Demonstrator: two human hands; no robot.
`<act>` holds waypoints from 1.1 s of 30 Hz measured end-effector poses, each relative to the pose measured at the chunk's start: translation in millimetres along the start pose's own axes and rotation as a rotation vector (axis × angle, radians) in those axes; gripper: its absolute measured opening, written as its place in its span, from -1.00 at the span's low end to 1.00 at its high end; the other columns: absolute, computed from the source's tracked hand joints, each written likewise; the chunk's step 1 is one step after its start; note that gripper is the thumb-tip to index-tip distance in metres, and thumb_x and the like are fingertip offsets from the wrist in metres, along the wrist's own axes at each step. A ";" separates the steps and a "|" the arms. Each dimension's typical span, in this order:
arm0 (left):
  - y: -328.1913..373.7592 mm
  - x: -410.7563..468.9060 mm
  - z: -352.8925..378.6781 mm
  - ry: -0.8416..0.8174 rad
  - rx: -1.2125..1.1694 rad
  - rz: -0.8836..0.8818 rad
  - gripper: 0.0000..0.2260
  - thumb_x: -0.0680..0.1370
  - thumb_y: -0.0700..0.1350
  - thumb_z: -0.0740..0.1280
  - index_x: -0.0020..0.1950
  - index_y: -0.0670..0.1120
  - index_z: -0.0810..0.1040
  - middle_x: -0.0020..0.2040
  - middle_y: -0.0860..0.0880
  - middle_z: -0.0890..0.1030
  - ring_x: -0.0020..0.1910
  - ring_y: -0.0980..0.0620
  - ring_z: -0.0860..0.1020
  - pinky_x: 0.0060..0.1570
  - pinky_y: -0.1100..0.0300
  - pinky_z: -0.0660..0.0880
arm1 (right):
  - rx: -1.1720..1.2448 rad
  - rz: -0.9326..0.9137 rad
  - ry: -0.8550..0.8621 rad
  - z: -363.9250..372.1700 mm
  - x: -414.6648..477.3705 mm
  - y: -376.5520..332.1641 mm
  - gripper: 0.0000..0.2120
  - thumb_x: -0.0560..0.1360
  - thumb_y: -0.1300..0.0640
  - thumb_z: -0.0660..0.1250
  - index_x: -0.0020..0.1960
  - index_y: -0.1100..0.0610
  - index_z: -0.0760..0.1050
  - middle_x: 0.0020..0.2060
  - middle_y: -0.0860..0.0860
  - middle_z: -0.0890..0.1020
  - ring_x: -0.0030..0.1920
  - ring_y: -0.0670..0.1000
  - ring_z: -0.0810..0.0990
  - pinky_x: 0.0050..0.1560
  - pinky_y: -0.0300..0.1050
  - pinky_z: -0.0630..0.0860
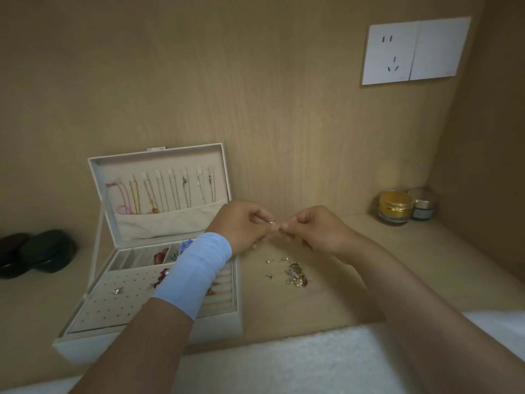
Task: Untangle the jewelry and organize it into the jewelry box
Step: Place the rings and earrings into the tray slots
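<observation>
A tiny silvery metal piece (276,224), pinched in the grip of left hand (244,223) and right hand (315,230), could have been flung if jerked.

Dim warm light, soft focus throughout, wide-angle bending at edges.

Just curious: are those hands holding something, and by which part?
A tiny metal jewelry piece, pinched at either end by the left hand and right hand; its kind cannot be told.
</observation>
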State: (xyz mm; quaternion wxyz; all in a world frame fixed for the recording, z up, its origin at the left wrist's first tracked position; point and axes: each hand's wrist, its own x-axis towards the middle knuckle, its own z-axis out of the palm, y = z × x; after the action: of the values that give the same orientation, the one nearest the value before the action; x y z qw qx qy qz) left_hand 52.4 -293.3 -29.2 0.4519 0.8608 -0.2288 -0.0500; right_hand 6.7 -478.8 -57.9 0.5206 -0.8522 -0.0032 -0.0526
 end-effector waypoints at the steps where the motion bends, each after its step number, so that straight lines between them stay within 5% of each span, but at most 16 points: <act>1: -2.4 -0.9 -3.9 0.042 0.056 0.011 -0.92 0.43 -0.10 0.52 -0.15 0.04 0.66 -0.26 0.02 0.69 -0.24 -0.03 0.67 -0.14 0.09 0.60 | -0.090 -0.043 0.006 4.5 1.2 2.3 -0.84 0.53 0.11 0.41 -0.13 0.19 0.67 -0.35 -0.09 0.64 -0.44 -0.13 0.48 -0.32 -0.23 0.44; 3: -7.6 -4.4 -11.1 0.114 0.120 0.029 -0.92 0.43 -0.06 0.50 -0.16 0.10 0.63 -0.23 0.08 0.67 -0.22 0.10 0.64 -0.07 0.17 0.56 | -0.301 -0.090 -0.063 13.9 2.9 4.2 -0.94 0.48 0.10 0.46 -0.08 0.02 0.71 -0.25 -0.13 0.70 -0.27 -0.17 0.63 -0.13 -0.18 0.55; 7: -13.6 -12.9 -21.9 0.114 0.115 0.063 -0.92 0.49 -0.04 0.44 -0.08 0.15 0.66 -0.19 0.12 0.64 -0.25 0.22 0.56 -0.10 0.29 0.47 | -0.632 -0.107 -0.151 29.8 5.6 -1.7 -0.79 0.42 -0.05 0.50 0.06 -0.14 0.68 -0.07 -0.21 0.69 -0.05 -0.18 0.61 -0.04 -0.21 0.50; 14: -12.8 -34.0 -46.6 0.120 0.043 0.066 -0.92 0.54 -0.05 0.38 -0.13 0.07 0.66 -0.25 0.13 0.63 -0.25 0.17 0.57 -0.11 0.20 0.53 | -0.789 -0.173 -0.161 38.4 -0.3 -9.7 -0.89 0.45 0.02 0.46 -0.04 -0.08 0.70 -0.10 -0.19 0.70 -0.16 -0.21 0.52 -0.15 -0.24 0.38; 20: -18.6 -61.2 -80.4 0.136 0.024 0.038 -0.92 0.55 -0.05 0.39 -0.14 0.07 0.65 -0.21 0.03 0.67 -0.29 0.13 0.58 -0.18 0.18 0.54 | -0.271 -0.192 0.004 41.3 -9.8 -36.4 -0.95 0.48 0.15 0.46 -0.13 0.04 0.70 -0.23 -0.07 0.68 -0.39 -0.27 0.54 -0.32 -0.39 0.43; 24: -24.0 -78.7 -96.6 0.130 -0.109 0.041 -0.93 0.56 -0.18 0.37 -0.08 -0.07 0.65 -0.10 -0.01 0.71 -0.29 0.07 0.62 -0.35 0.26 0.48 | 0.092 -0.203 -0.006 58.8 -15.2 -75.6 -0.95 0.44 0.15 0.53 -0.12 0.03 0.72 -0.25 -0.02 0.72 -0.26 -0.16 0.59 -0.14 -0.29 0.53; 29: -31.8 -100.1 -111.8 0.099 -0.135 0.068 -0.89 0.55 -0.21 0.37 0.01 -0.10 0.68 -0.31 0.04 0.64 -0.35 0.14 0.56 -0.32 0.39 0.47 | 0.143 -0.257 -0.064 91.5 -14.5 -104.9 -0.94 0.47 0.13 0.50 -0.07 0.04 0.72 -0.14 -0.05 0.74 -0.14 -0.16 0.66 -0.01 -0.28 0.56; 33: -48.8 -112.5 -127.1 0.152 -0.095 0.052 -0.88 0.58 -0.17 0.33 -0.06 -0.11 0.67 -0.39 0.11 0.60 -0.41 0.12 0.50 -0.29 0.32 0.50 | 0.039 -0.227 -0.149 113.2 -22.3 -103.6 -0.96 0.48 0.12 0.49 -0.09 0.06 0.73 -0.27 -0.04 0.71 -0.37 -0.23 0.53 -0.21 -0.24 0.50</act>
State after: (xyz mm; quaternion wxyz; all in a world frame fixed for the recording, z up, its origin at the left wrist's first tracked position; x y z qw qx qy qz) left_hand 6.4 -124.2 -7.3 0.5096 0.8333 -0.2135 0.0164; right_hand -11.9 -329.8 -19.2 0.5261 -0.8375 -0.1395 -0.0476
